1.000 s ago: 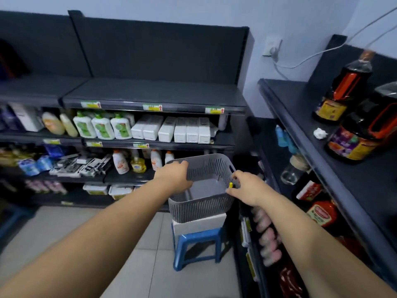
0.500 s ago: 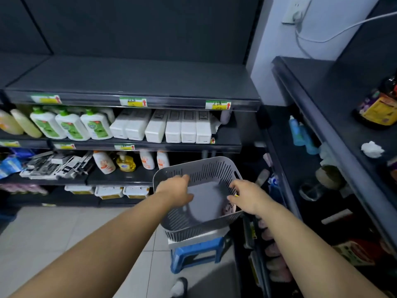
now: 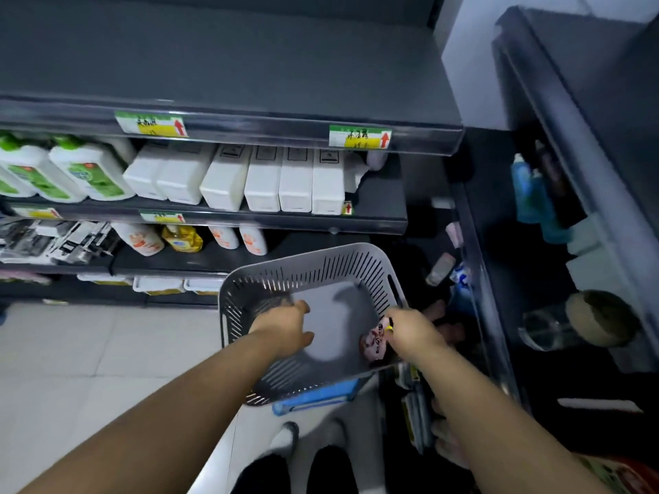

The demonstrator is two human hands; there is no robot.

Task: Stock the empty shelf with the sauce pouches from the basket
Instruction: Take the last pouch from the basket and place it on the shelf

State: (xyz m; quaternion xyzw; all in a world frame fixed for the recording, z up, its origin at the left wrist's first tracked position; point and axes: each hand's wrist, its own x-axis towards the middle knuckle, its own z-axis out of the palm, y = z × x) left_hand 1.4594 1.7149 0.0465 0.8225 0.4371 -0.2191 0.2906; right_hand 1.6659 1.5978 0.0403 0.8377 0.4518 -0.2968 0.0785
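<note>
Right hand (image 3: pixel 410 333) seemingly pinches a pouch (image 3: pixel 374 342) in the basket (image 3: pixel 321 251) — left hand (image 3: pixel 285 326), grip loose; bottles (image 3: pixel 264 183) shelved behind.

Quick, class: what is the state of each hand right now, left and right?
Left hand: open, inside the basket, holding nothing.
Right hand: fingers curled by a pouch; grip cannot be told.

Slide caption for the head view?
Left hand and right hand reach into grey basket, right one at a sauce pouch.

Basket (image 3: pixel 313 265) sits on stool (image 3: pixel 313 395). One pouch (image 3: pixel 372 342) in its rt corner, beside R hand (image 3: pixel 410 333); L hand (image 3: pixel 285 328) inside, left. Empty shelf (image 3: pixel 228 76) behind, up top.
</note>
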